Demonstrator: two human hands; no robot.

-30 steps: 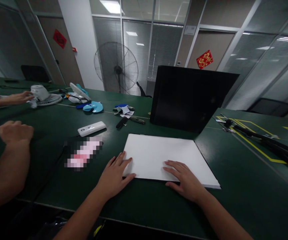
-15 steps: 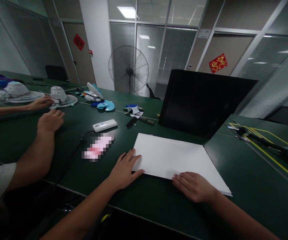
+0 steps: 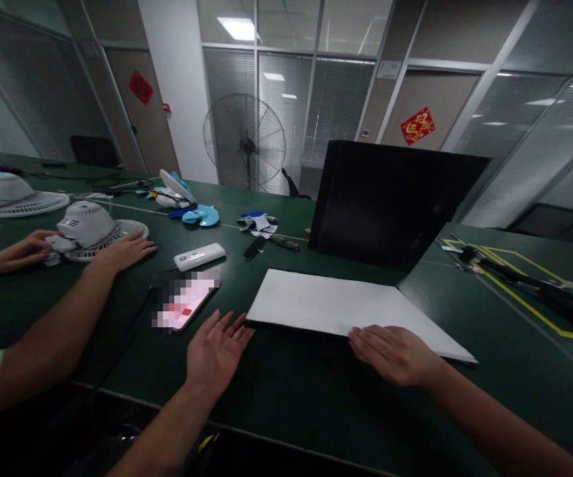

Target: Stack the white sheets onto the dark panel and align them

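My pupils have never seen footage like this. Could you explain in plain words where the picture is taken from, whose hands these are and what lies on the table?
There is no machine here. A camera on a person's head looks forward and down. The wearer's left hand is open, palm up, fingertips by the near left corner of a white slab with a dark edge. The right hand curls over its near edge; the thumb is hidden. Behind stands a large black panel.

On the green table, to the left, lie a white handheld device, a partly pixelated pink object and light-blue fan blades. Other hands, not the wearer's, touch a white fan.
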